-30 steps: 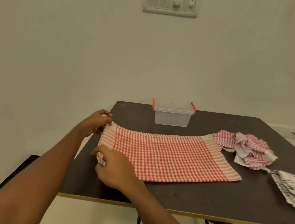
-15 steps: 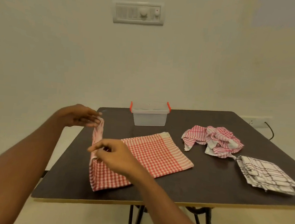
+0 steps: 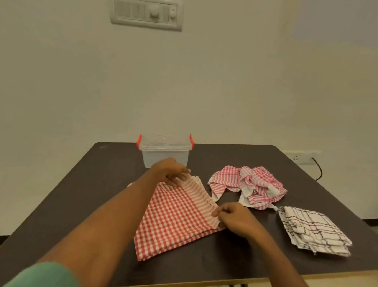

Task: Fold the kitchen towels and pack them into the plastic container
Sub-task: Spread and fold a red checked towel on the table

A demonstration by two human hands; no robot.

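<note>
A red-and-white checked towel (image 3: 173, 219) lies folded in half on the dark table (image 3: 84, 191). My left hand (image 3: 170, 170) pinches its far right corner. My right hand (image 3: 236, 218) pinches its near right corner, both layers together. Behind the towel stands a clear plastic container (image 3: 165, 150) with red clips and its lid on. A crumpled red-striped towel (image 3: 250, 185) lies to the right. A folded white towel with black lines (image 3: 312, 230) rests near the table's right edge.
The table stands against a pale wall that carries a switch panel (image 3: 146, 11). A wall socket with a black cable (image 3: 317, 167) sits behind the table's right corner. The table's front edge (image 3: 195, 284) is close below the towel.
Both hands carried the towel's left edge over to the right edge, folding it in half. The view shifted left and down.
</note>
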